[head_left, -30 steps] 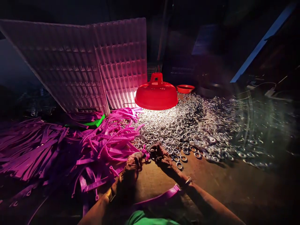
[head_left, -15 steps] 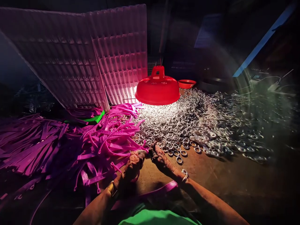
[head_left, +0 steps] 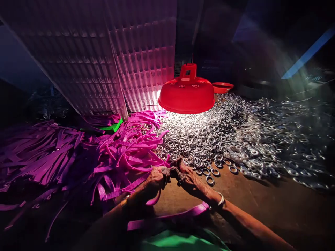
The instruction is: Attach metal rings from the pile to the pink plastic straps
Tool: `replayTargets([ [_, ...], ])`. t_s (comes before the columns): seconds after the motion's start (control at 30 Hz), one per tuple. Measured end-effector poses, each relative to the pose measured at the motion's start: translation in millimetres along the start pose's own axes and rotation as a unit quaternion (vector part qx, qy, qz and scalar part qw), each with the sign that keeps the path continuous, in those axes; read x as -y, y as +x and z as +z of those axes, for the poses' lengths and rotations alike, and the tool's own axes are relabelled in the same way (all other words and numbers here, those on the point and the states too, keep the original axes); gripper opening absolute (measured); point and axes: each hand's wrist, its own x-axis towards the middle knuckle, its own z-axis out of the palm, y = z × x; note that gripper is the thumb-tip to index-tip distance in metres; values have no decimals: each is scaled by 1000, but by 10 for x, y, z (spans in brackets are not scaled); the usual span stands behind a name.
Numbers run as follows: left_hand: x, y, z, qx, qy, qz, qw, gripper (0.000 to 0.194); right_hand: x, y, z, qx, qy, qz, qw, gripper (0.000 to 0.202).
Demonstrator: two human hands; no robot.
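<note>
My left hand [head_left: 157, 177] and my right hand [head_left: 184, 174] meet over the brown surface, at the near edge of the metal rings [head_left: 199, 139]. Dark wrappings cover some of their fingers. The left fingers are closed on a pink strap, whose curved end [head_left: 154, 200] hangs below the hand. My right fingers are pressed together at the left fingertips; what they hold is too small to make out. Many pink straps [head_left: 131, 146] lie to the left, and one strap [head_left: 170, 216] lies near my body.
A red lamp [head_left: 187, 94] hangs low over the rings. Behind it is a red bowl [head_left: 223, 87]. Tall ribbed panels [head_left: 146, 59] stand at the back left, with a green tray [head_left: 114, 126] at their foot among straps.
The view has shifted, so the lamp and rings appear farther right. My hands remain together, with the right hand turned slightly and the strap end showing more below the left.
</note>
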Motion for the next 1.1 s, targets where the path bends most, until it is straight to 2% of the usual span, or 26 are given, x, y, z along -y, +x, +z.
replayTargets([
  [0.1, -237, -161, -42, 38, 2, -8, 999, 33, 161, -153, -23, 67, 35, 18, 997, 30],
  [0.17, -349, -284, -37, 64, 26, -20, 997, 33, 256, -318, -8, 112, 39, 0, 993, 34],
  [0.23, -397, -406, -12, 96, 53, -33, 993, 34, 324, -510, 27, 129, -2, -34, 991, 40],
  [0.3, -365, -511, 19, 128, 73, -38, 988, 35, 374, -696, 72, 106, -58, -33, 992, 42],
  [0.37, -269, -594, 47, 161, 76, -47, 983, 36, 411, -850, 123, 83, -89, -19, 992, 34],
  [0.5, -45, -728, 116, 211, 28, -65, 975, 41, 440, -1035, 235, 36, -58, 6, 998, 22],
  [0.6, 43, -815, 177, 200, 28, -56, 978, 45, 425, -1082, 291, 16, 24, 50, 998, 24],
  [0.73, 111, -863, 228, 150, 10, -32, 988, 40, 402, -1039, 280, 77, 115, 103, 985, 23],
  [0.83, 158, -826, 230, 159, -45, -50, 985, 39, 401, -969, 245, 118, 144, 126, 974, 17],
  [0.9, 178, -781, 230, 164, -64, -74, 982, 41, 415, -923, 214, 155, 140, 134, 969, 11],
  [0.97, 189, -737, 245, 145, -81, -106, 980, 43, 437, -875, 167, 186, 132, 139, 964, 8],
  [1.03, 189, -701, 280, 121, -109, -135, 977, 44, 454, -816, 102, 211, 84, 139, 964, 9],
  [1.1, 176, -667, 321, 121, -136, -149, 972, 43, 446, -751, 30, 234, 12, 122, 965, 12],
])
